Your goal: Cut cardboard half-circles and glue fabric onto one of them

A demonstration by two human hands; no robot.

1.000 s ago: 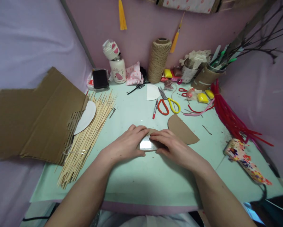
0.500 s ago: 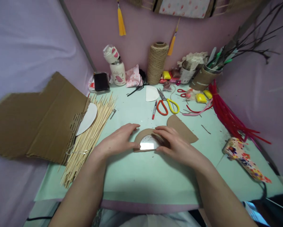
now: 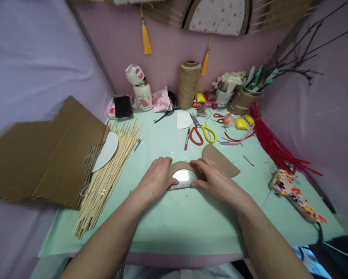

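A clear protractor (image 3: 183, 178) lies on a half-round piece of cardboard (image 3: 180, 166) in front of me, its straight side along the cardboard's near edge. My left hand (image 3: 158, 175) grips the left end of both, thumb on the protractor. At the right end, my right hand (image 3: 210, 172) holds them too, its thumb at the near corner and fingers curled on the cardboard's top. A second half-round cardboard piece (image 3: 222, 161) rests beyond my right hand. Scissors (image 3: 201, 133) with a red and a yellow handle lie farther back, beside a red-tipped pen (image 3: 187, 139).
On the left, a bundle of thin sticks (image 3: 110, 182) lies by a large folded cardboard sheet (image 3: 60, 155). A twine spool (image 3: 189, 85) and a white bottle (image 3: 143, 95) stand at the back. Red pipe cleaners (image 3: 271, 143) and a flower-patterned glue gun (image 3: 296, 195) are on the right.
My left hand has moved in to the right and now closes over the left end of the cardboard and protractor. The right hand stays at its end. The view has tilted slightly up.
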